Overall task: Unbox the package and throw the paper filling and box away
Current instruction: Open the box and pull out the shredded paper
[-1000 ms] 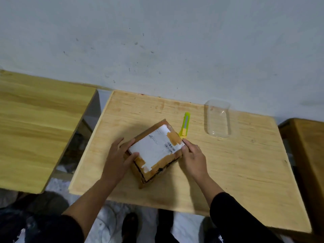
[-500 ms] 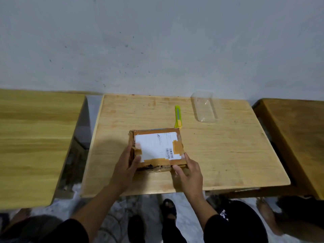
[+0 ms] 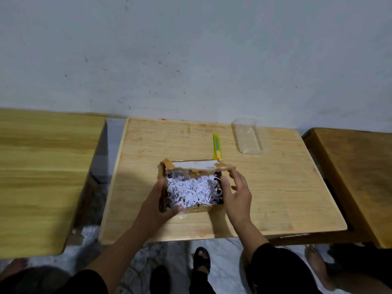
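Note:
A small brown cardboard box [image 3: 196, 209] sits near the front of the middle wooden table [image 3: 275, 187]. Its lid [image 3: 197, 165], with a white label, is lifted and tilted back. Inside lies white shredded paper filling [image 3: 191, 192]; anything under it is hidden. My left hand [image 3: 158, 205] grips the box's left side and front corner. My right hand [image 3: 236, 193] holds the right side, fingers up at the lid's right edge.
A yellow-green utility knife [image 3: 216, 146] lies just behind the box. A clear plastic container [image 3: 248, 137] rests at the back right. Wooden tables stand to the left [image 3: 42, 177] and right [image 3: 356, 177], with narrow gaps. Feet are visible on the floor below.
The box was shut with its labelled top facing up; now the lid is swung up and back, and the paper filling shows. Both hands have shifted along its sides.

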Demonstrator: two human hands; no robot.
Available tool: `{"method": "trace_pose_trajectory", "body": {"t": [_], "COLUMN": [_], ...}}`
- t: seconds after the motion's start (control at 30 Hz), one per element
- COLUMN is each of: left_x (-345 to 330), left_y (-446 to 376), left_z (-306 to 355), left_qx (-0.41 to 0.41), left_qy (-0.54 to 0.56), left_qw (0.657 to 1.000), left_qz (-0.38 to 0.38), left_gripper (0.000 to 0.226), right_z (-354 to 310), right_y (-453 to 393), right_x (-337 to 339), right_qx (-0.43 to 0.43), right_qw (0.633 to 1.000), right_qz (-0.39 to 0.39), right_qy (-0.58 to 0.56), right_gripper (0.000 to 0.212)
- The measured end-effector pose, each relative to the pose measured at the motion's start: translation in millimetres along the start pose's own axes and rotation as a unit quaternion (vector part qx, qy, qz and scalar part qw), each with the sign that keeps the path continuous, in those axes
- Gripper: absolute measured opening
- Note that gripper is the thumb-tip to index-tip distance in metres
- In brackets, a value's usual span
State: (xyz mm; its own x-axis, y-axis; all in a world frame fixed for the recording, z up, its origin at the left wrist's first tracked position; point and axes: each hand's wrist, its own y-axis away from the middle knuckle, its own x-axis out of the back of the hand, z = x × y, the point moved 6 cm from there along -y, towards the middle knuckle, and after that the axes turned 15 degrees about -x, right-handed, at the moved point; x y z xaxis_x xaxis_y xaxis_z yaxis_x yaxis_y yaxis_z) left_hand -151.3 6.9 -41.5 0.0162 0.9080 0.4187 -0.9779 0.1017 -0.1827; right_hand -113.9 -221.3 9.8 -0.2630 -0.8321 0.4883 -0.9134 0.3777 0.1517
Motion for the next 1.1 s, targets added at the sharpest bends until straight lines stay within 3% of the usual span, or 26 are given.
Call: {"method": "trace_pose_trajectory", "body": {"t": [0.13,0.23,0.37,0.43,0.53,0.63,0.83,1.1], "left_x": [-1,-1,-1,-1,-8,-25,-39,-48], "left_y": [-1,-1,-2,-9,-31,-60,-77,-56], "left_z": [0,-3,-11,-8,7,1,-10,-4], "left_qx": [0.008,0.015,0.029,0.001,-0.071,-0.112,-0.07,-0.067], "left_qy": [0.011,0.01,-0.048,-0.089,-0.162,-0.237,-0.288,-0.315], "left_qw": [1.0,1.0,0.998,0.996,0.984,0.959,0.938,0.927], "left_qz": [0.0,-0.002,-0.004,-0.006,-0.035,-0.105,-0.178,-0.194], "left_gripper": [0.079,0.092,0.092,0.085,0.082,0.097,0.107,0.083], "right_z": [-24,-35,-19,-18,-32,-30,-11,5], "right_y": [-28,-50,-77,-81,-69,-55,-49,-43], "right_x": [-11,-28,-54,-56,-55,-59,-71,-74], "right_qx": [0.035,0.073,0.063,0.078,0.158,0.182,0.17,0.238], "right_qw": [0.997,0.979,0.888,0.856,0.859,0.845,0.825,0.798], "right_qz": [-0.057,-0.13,-0.238,-0.23,-0.208,-0.267,-0.36,-0.389], "right_qy": [0.034,0.141,0.388,0.457,0.441,0.426,0.401,0.393], "right_gripper": [0.044,0.051,0.061,0.062,0.059,0.08,0.116,0.113]}}
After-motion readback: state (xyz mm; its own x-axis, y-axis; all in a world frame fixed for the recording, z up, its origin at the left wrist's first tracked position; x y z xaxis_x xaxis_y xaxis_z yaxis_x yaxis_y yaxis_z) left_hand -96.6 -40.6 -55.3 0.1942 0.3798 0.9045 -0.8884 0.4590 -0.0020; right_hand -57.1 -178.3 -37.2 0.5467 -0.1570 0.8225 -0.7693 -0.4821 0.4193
